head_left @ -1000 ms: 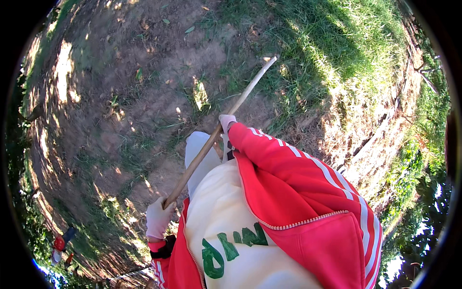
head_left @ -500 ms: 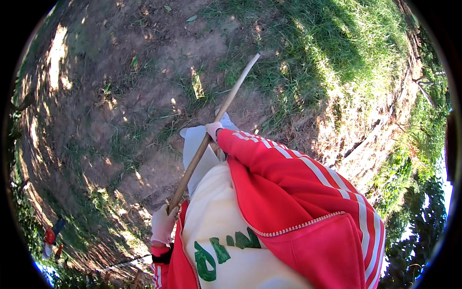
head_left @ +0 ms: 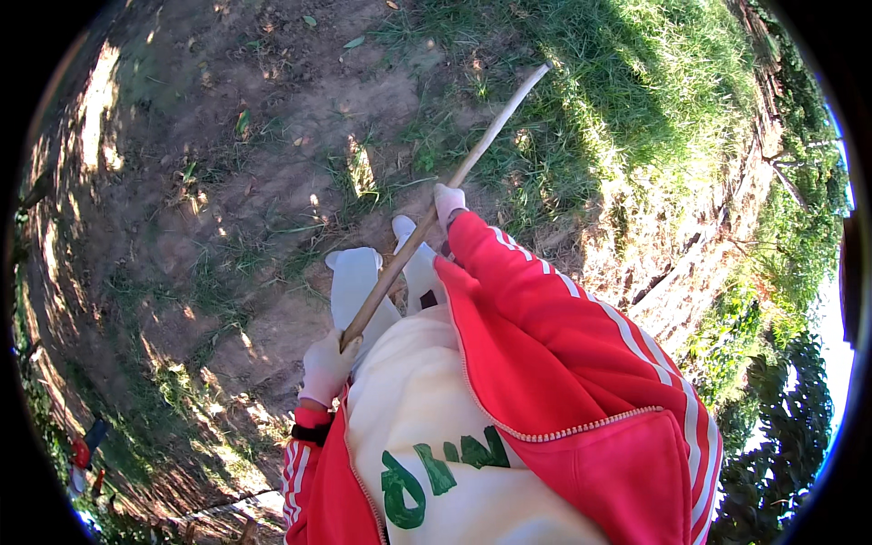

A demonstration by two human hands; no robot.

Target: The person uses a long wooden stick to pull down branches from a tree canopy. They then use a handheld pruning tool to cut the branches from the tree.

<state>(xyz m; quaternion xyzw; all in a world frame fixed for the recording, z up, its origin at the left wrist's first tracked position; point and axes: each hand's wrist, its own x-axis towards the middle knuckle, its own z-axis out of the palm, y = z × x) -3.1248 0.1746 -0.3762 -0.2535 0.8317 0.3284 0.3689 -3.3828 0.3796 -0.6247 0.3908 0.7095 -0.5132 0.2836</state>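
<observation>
A long, slightly curved wooden pole (head_left: 400, 259) slants across the front of my body, from lower left up to the far right. Near its lower end my left hand (head_left: 329, 368), in a pale glove, is closed around the wood. Farther up, my right hand (head_left: 449, 202), also in a pale glove, grips the pole at about its middle. The paler far end reaches over the grass, and I cannot make out any tool head on it. Beneath the pole are my legs in light trousers (head_left: 356, 289).
Bare brown soil (head_left: 245, 182) with scattered tufts and dry leaves spreads ahead and to the left. Thicker green grass (head_left: 627, 100) grows at the far right. Branches (head_left: 668, 272) lie along the right side, and a red and dark object (head_left: 84, 450) sits at the far left.
The pole has swung forward and to the right, its far end now farther over the grass. Both hands moved up and rightward with it, still gripping.
</observation>
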